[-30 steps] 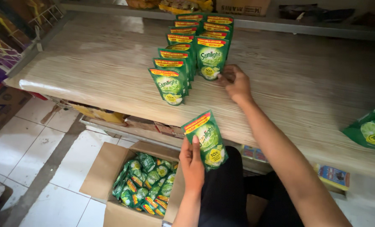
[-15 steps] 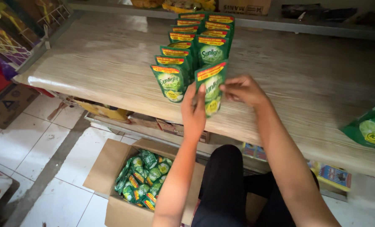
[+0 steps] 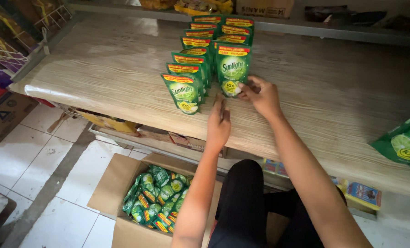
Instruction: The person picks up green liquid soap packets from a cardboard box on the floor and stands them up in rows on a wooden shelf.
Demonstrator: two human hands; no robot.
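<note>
Now right hand (image 3: 261,95) fingers are pinching the front green pouch (image 3: 232,69) standing upright mid-shelf (image 3: 122,78) near its front edge, left hand (image 3: 219,126) is hovering open, flat, just beside, above the box (image 3: 117,183).

1. I see glossy green plastic pouches (image 3: 232,69) standing on the tabletop (image 3: 122,78).
2. The tabletop looks like pale wood-grain laminate with a soft sheen.
3. The box (image 3: 117,183) is matt brown cardboard.
4. The floor (image 3: 35,160) has smooth white tiles.
</note>
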